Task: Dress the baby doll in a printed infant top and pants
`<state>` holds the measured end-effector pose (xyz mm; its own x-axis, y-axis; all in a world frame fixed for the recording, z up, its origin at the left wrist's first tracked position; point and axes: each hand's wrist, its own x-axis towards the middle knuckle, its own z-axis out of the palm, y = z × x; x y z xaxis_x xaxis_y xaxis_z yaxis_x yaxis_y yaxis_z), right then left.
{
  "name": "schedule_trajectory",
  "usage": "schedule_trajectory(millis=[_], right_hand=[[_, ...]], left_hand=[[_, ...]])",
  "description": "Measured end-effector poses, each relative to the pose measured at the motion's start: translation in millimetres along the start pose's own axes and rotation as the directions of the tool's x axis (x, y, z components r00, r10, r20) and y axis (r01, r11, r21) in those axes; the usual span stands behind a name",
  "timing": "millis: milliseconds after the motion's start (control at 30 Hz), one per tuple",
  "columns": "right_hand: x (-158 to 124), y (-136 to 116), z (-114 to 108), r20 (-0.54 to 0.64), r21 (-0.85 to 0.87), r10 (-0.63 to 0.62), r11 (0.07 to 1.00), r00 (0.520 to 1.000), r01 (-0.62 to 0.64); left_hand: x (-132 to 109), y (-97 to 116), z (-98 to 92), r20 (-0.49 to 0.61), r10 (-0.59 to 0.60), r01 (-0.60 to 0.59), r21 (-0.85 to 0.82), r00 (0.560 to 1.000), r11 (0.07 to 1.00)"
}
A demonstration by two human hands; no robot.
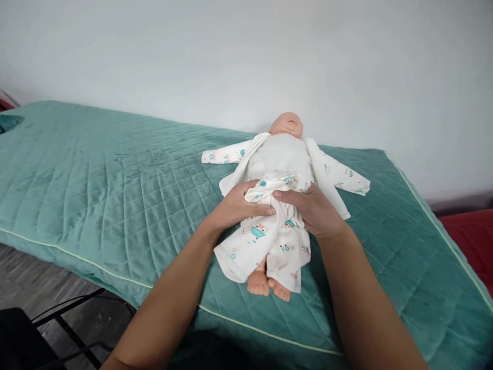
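Observation:
A baby doll lies on its back, its head toward the wall and its bare feet toward me. White printed baby pants cover its legs, with the waist bunched up around its middle. My left hand grips the bunched waist from the left, thumb on top. From the right, my right hand holds the same cloth, its thumb pressing near the centre. A white printed baby jacket lies open under the doll, sleeves spread to both sides. Fingertips of both hands are hidden by cloth.
The doll lies on a green quilted bed cover with a pale piped edge, against a white wall. A red object stands past the right edge. At lower left are a dark frame and a cable above the grey floor.

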<state>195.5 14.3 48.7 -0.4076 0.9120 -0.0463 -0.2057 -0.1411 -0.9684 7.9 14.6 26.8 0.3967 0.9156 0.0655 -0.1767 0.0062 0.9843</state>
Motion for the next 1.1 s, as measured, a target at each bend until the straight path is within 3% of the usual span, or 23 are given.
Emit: schedule_trajectory(millis=[133,300,500,733,967,1100], right_hand=[[-0.2,-2.4,3.1,-0.020,-0.127,0.007,0.992,1.000,-0.010],[-2.0,-9.8,4.3,0.069,-0.329,0.010,0.944,0.998,0.013],[-7.2,-17.9,-6.0,0.256,-0.413,0.059,0.909,0.965,0.054],[-6.8,-19.4,-7.0,0.337,-0.554,0.059,0.819,0.940,0.147],[-4.0,-17.2,-9.0,0.407,-0.629,0.059,0.741,0.912,0.233],[-2.9,-15.3,-9.7,0.428,-0.657,0.111,0.719,0.897,0.225]], left_hand=[[-6.9,2.3,5.2,-0.122,-0.041,0.032,-0.075,0.992,0.997],[-27.3,-3.9,18.8,-0.327,-0.013,-0.068,-0.236,0.945,0.969],[-70.6,-3.5,54.6,-0.355,-0.092,-0.040,-0.348,0.930,0.936],[-109.3,16.3,91.2,-0.434,-0.290,0.099,-0.412,0.853,0.906],[-140.6,33.6,119.9,-0.443,-0.349,0.099,-0.496,0.826,0.863],[-152.0,28.7,132.5,-0.466,-0.407,0.073,-0.584,0.786,0.809]])
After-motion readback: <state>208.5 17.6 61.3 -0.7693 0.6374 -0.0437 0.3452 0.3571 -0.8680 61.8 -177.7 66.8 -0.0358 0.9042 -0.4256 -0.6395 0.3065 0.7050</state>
